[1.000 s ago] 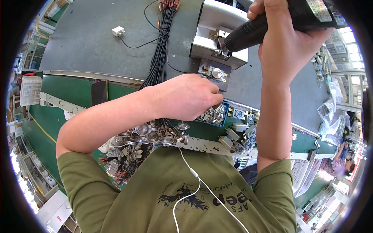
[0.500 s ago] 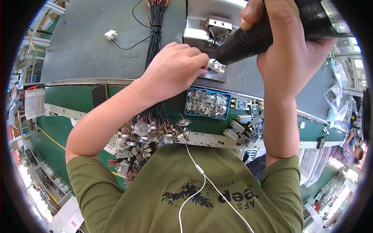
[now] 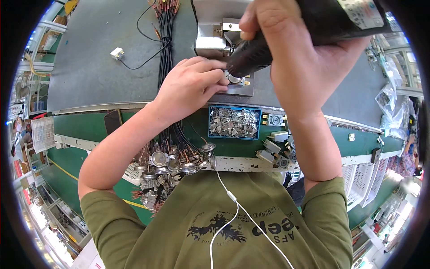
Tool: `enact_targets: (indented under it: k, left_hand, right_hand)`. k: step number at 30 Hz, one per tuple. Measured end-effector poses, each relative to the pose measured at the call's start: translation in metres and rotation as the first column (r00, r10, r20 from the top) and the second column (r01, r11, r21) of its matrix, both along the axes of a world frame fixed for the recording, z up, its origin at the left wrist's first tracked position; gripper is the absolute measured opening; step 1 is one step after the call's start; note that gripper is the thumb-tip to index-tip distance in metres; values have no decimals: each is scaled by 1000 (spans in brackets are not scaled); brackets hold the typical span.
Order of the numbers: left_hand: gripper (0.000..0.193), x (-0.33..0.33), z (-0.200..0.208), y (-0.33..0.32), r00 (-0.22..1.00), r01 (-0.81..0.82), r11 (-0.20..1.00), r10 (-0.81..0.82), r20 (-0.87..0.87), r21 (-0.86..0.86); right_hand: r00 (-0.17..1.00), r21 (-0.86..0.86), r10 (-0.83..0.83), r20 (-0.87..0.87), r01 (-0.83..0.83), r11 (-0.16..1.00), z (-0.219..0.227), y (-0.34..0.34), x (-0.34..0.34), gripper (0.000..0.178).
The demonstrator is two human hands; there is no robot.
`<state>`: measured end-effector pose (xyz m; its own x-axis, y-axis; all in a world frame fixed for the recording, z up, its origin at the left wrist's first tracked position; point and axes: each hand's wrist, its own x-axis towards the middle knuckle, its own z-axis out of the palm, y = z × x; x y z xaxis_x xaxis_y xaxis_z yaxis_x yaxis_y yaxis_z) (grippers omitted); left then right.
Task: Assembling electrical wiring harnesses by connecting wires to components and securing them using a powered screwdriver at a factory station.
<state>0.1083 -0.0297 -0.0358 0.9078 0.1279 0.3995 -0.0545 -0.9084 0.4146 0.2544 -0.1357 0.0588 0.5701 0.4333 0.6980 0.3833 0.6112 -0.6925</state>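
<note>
My right hand (image 3: pixel 300 58) is wrapped round a thick black power screwdriver (image 3: pixel 252 54), tilted with its nose down and to the left. The nose comes down onto a small round-faced part with brass terminals (image 3: pixel 235 80), which rests on a steel block (image 3: pixel 242 92) of a metal fixture (image 3: pixel 210 45). My left hand (image 3: pixel 190 85) reaches in from the left. Its fingers are bent and pinched against the left side of that part; the fingertips are partly hidden and slightly blurred. The tool's tip is hard to make out against the part.
A blue tray (image 3: pixel 209 123) of small metal clips sits in front of the fixture. Square grey parts (image 3: pixel 274 120) lie to its right. Bundled black wires (image 3: pixel 165 58) run under my left forearm to round metal-rimmed pieces (image 3: pixel 159 158) at the bench edge. A small white connector (image 3: pixel 117 53) lies far left.
The fixture and bench things have shifted left in the view. Both hands and the screwdriver stay at the part, with the screwdriver's nose now covering more of its face.
</note>
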Motion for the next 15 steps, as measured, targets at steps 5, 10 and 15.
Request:
enact_targets:
  k: [5,10,15]
  left_hand:
    - [9,0,0,2,999,6,995,-10,-36,-104]
    - [8,-1,4,1,997,14,994,-22,-72,-109]
    - [8,-1,0,0,999,24,992,-30,-41,-124]
  right_hand:
    - [978,44,23,-206,-14,999,2,1,-18,25]
    - [992,-47,43,-117,-49,998,-12,4,-8,25]
    - [993,-82,113,44,-109,991,-21,2,1,32]
